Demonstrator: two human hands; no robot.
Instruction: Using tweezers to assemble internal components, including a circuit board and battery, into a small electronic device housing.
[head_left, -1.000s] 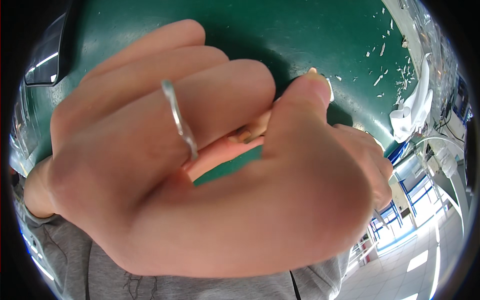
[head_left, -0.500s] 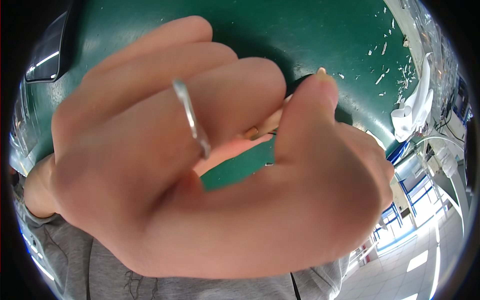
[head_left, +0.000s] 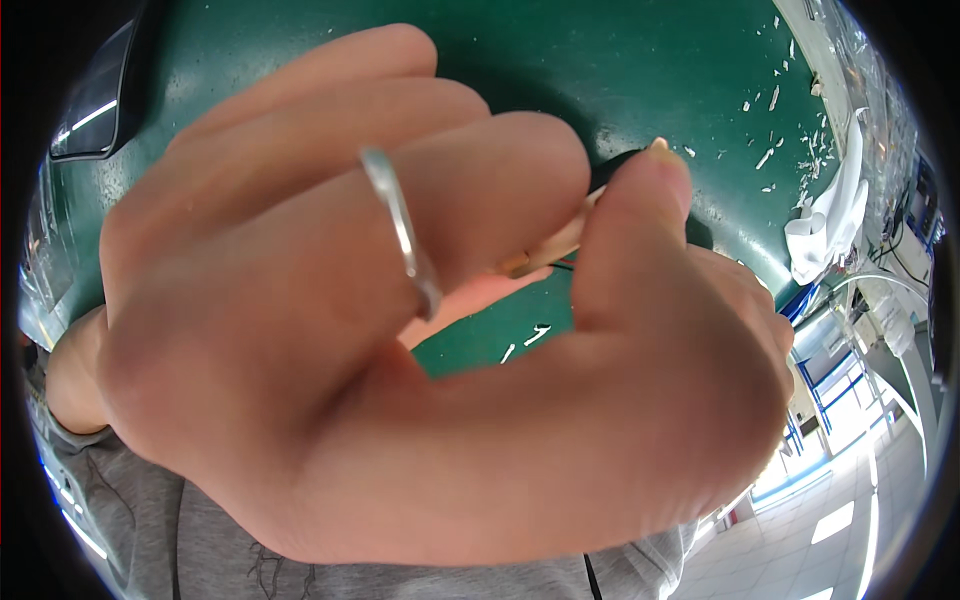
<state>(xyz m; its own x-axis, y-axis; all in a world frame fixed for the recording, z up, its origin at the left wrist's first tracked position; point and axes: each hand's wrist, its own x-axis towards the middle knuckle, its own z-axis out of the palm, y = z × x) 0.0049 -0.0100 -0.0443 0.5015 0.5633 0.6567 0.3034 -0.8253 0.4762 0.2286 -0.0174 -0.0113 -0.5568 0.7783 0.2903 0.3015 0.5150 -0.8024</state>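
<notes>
My left hand (head_left: 320, 320), with a silver ring (head_left: 400, 230) on one finger, fills most of the view, close up. Its fingers are curled, and thumb and forefinger close on a small black piece (head_left: 614, 168), of which only a short stretch shows. Below that, a slim pale part with a copper-coloured band (head_left: 517, 263) shows in the gap of the hand, and thin dark and red wires (head_left: 564, 265) lie beside it. My right hand (head_left: 745, 285) is behind the left thumb; its bent knuckles show, and what its closed fingers hold is hidden.
Under the hands is a green work surface (head_left: 700, 60). White scraps (head_left: 768, 158) are strewn at the right, near a crumpled white strip (head_left: 830, 220). A dark device with a glossy screen (head_left: 95, 100) stands at the upper left. Clear plastic bags (head_left: 880, 120) line the right rim.
Both hands have shifted slightly right. Somewhat more of the black piece shows between the left thumb and forefinger, and white scraps have come into sight through the gap in the left hand.
</notes>
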